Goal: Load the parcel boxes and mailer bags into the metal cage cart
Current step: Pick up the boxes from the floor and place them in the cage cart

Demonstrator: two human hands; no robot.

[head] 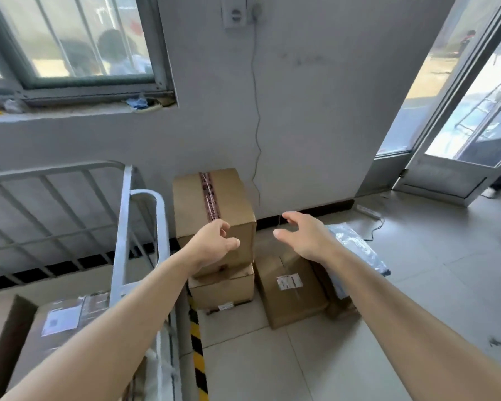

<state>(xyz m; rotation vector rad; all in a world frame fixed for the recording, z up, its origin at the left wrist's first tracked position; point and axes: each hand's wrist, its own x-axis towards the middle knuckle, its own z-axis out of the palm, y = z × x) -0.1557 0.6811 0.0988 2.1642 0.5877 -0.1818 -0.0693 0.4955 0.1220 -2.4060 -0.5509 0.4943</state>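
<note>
Your taped box sits on top of a small box on the floor by the wall, just right of the cage cart. Your left hand and right hand are both empty, fingers loosely spread, either side of its near corner. It's stiff cardboard and bulky, so probably some weight: I'd grab opposite sides down low. The labelled box is next to the stack, and the mailer bag past that looks soft and slippy. The cart's got one labelled parcel in it.
</note>
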